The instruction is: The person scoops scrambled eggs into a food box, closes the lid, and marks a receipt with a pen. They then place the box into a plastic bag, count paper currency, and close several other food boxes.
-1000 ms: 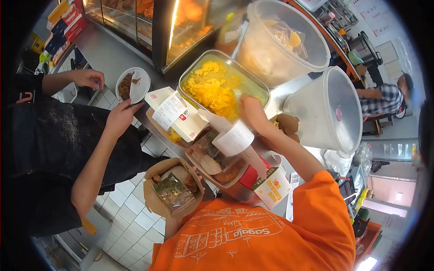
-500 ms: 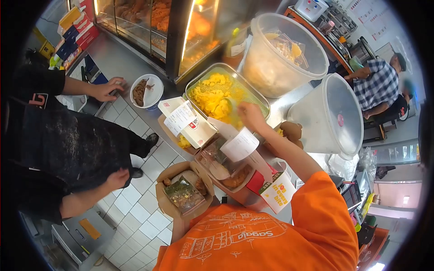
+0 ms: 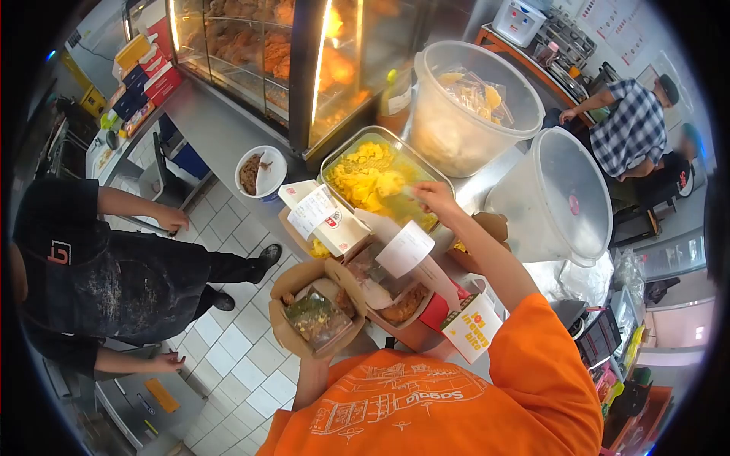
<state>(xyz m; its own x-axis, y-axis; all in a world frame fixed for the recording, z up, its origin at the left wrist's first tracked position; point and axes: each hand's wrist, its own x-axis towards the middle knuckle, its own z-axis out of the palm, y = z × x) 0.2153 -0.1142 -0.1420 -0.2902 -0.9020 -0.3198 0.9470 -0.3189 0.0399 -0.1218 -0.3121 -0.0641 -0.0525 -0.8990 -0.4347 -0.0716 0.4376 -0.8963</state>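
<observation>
My right hand (image 3: 435, 199) is closed round the handle of what looks like a clear spoon (image 3: 407, 190), over the metal tray (image 3: 449, 169). Scrambled-egg-like yellow food (image 3: 365, 175) lies heaped in that tray, and some appears to be on the spoon. Low in front of me, my left hand (image 3: 310, 372) supports an open brown cardboard box (image 3: 351, 298) from beneath; its fingers are hidden. Inside this box sit a clear packet (image 3: 318, 318) with green contents, a pale rounded item and browned pieces.
A closed white box (image 3: 342, 228) with a paper slip, another filled box (image 3: 403, 308) and a curled receipt (image 3: 405, 249) crowd the counter. Two large plastic tubs (image 3: 547, 197) stand right, a heated cabinet (image 3: 304, 76) behind. A co-worker in a dark apron (image 3: 137, 289) stands left.
My right hand has turned and shifted slightly with the spoon over the tray. The co-worker's hand has drawn back from beside the paper tub. The whole view has shifted a little.
</observation>
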